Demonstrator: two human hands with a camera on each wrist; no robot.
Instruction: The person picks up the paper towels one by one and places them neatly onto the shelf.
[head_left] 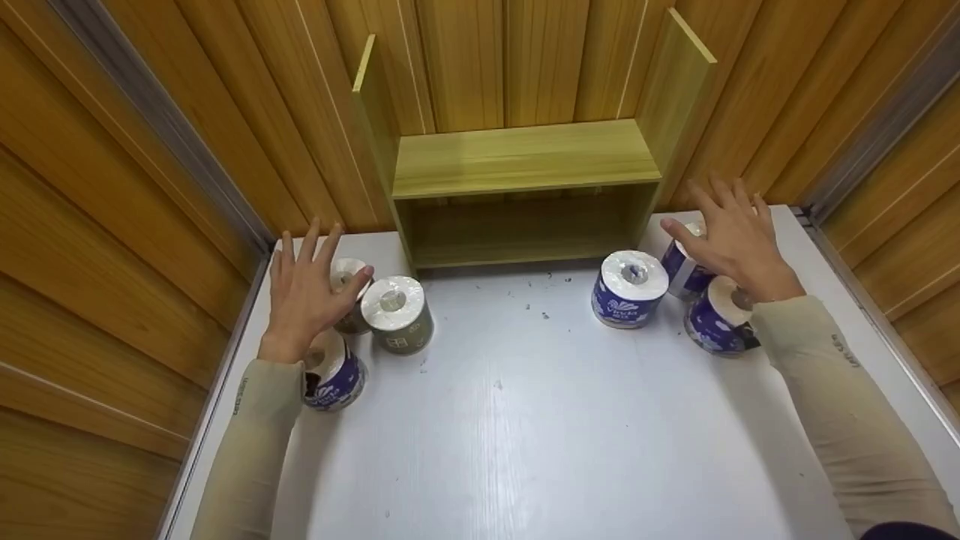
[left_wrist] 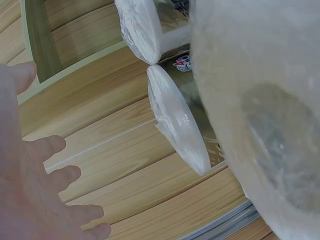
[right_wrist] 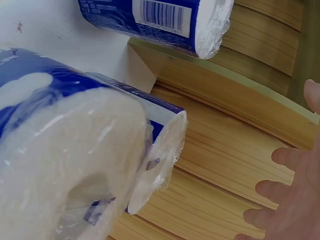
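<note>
Six paper rolls stand on their ends, three on each side, with their holes facing up. On the left, the green roll [head_left: 401, 330] is the one nearest the middle, the dark roll [head_left: 352, 322] is just beside it toward the back, and the left blue roll [head_left: 343, 384] is closer to the person. On the right, the inner blue roll [head_left: 627, 304] is nearest the middle, with the back blue roll [head_left: 679, 274] and the front blue roll [head_left: 711, 328] just beside it. The left hand [head_left: 306, 296] is over its three rolls, and the right hand [head_left: 739, 240] is over the other three. The left hand is nearer the green roll, which is to its right and lower down. The right hand is nearer the inner blue roll, which is to its left and lower down. On both hands the fingers [head_left: 309, 241] are spread out and hold nothing, and the wrist views show a gap between them and the rolls. The rolls all sit on the white tabletop [head_left: 487, 435]. Between the two groups, farther back, stands a wooden shelf [head_left: 525, 159] against the wood wall [head_left: 465, 67].
</note>
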